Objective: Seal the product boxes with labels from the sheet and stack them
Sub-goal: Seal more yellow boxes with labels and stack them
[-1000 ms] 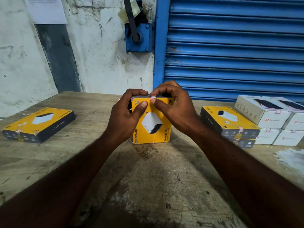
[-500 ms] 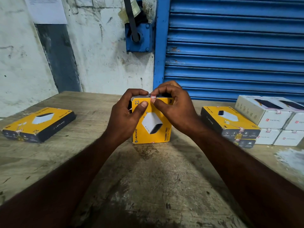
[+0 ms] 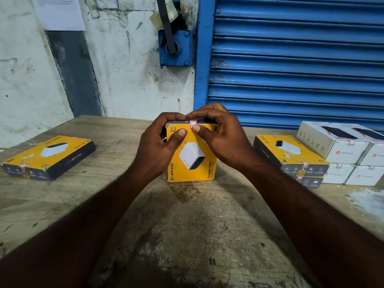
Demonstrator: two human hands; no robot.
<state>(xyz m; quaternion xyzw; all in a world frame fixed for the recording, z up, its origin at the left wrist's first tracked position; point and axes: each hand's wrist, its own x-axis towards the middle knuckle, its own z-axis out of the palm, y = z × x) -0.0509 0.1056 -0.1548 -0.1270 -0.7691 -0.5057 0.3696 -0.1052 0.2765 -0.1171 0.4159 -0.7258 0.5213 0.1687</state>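
Currently the yellow box [image 3: 193,159] stands upright on its lower edge at the ctr of the table [image 3: 187,235], printed face toward you. Your left hand [image 3: 160,148] wraps the box's upper left corner, fingers curled over the top and thumb flat on the yellow face. Your right hand [image 3: 220,138] curls over the top edge from the other side. Its thumb presses a small red-bordered label [image 3: 193,123] folded over the top front edge. Both grips are closed round the box.

Surface: worn, scuffed wood w/ a dark stain [image 3: 185,192] just in front of the box and a whitish patch [image 3: 367,202] near the right edge. Left side: one flat box [image 3: 49,156] lies face up, well apart from your hands. Right side: a stack of yellow boxes [image 3: 291,154], two high, w/ labels on the near ends. Just beside it are white boxes [image 3: 342,154], also two high, w/ labels over the flaps.

Room: a blue roller shutter [image 3: 301,59] runs behind the table's right half. To the left is a stained whitewashed wall [image 3: 124,80], w/ a paper sheet [image 3: 60,13] at top left and a blue metal housing [image 3: 176,48] w/ a black strap beside the shutter frame.
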